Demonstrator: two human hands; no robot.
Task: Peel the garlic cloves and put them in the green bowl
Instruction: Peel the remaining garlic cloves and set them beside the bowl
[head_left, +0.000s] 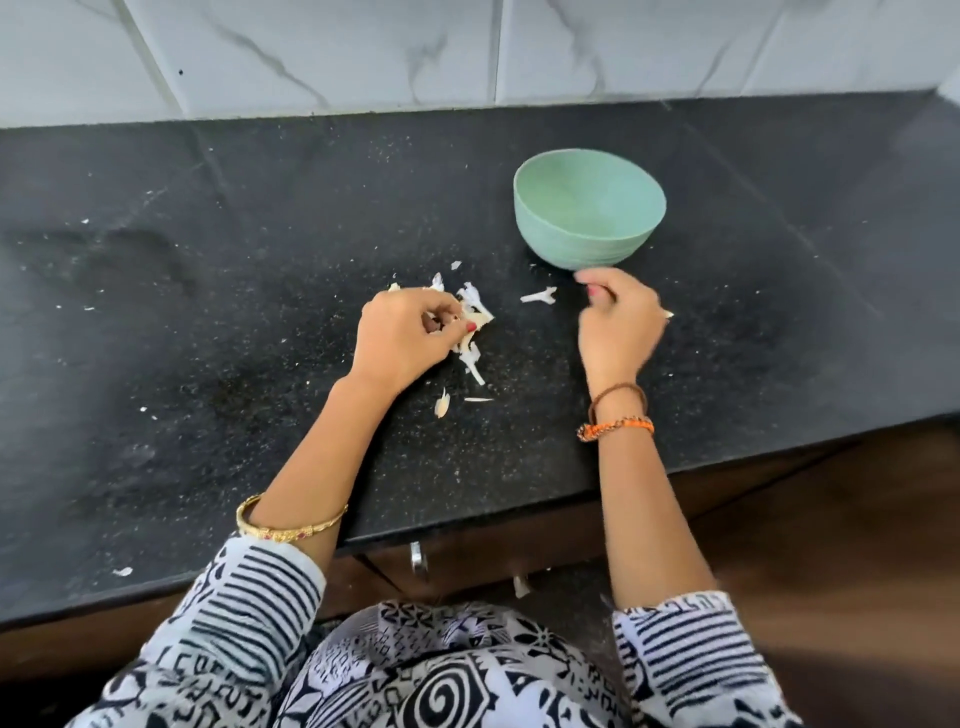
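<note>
A: Any writing to read?
B: No. 1 green bowl (589, 208) stands on the black counter (208, 260), and 2 hands work there.
A: The hands?
B: The left hand (402, 335) curls its fingers over the garlic skins (472, 332). The right hand (618, 325), blurred just below the bowl, is curled; what it holds cannot be told.

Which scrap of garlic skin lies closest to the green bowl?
The branched white scrap lying alone between the two hands, just below-left of the green bowl; the other peels cluster by the left hand.
</note>
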